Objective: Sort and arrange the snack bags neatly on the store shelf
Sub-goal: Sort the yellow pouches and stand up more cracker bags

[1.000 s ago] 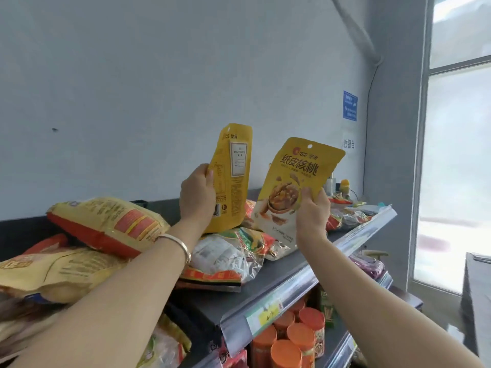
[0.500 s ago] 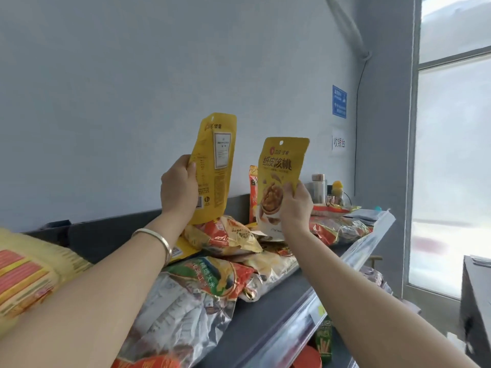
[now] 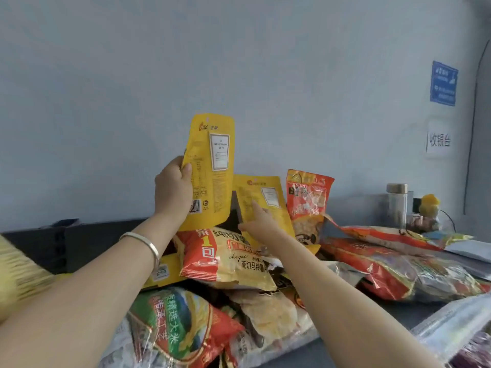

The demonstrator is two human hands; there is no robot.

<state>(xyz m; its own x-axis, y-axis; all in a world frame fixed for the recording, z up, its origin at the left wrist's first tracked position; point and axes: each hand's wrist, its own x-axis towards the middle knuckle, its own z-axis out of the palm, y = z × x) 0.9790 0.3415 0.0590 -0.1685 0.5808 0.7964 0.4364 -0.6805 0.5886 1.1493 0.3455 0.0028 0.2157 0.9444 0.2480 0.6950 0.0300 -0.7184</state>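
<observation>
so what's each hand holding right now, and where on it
The left hand grips a yellow pouch by its left edge, about halfway up. The right hand holds nothing; its straight fingers only touch a second pouch.

Heaped bags [image 3: 228, 258] — bare shelf [image 3: 87, 251] (left)

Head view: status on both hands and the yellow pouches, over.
Left hand grips raised yellow pouch. Right hand flat on second yellow pouch, upright beside red bag. Loose chip bags heaped underneath.
</observation>
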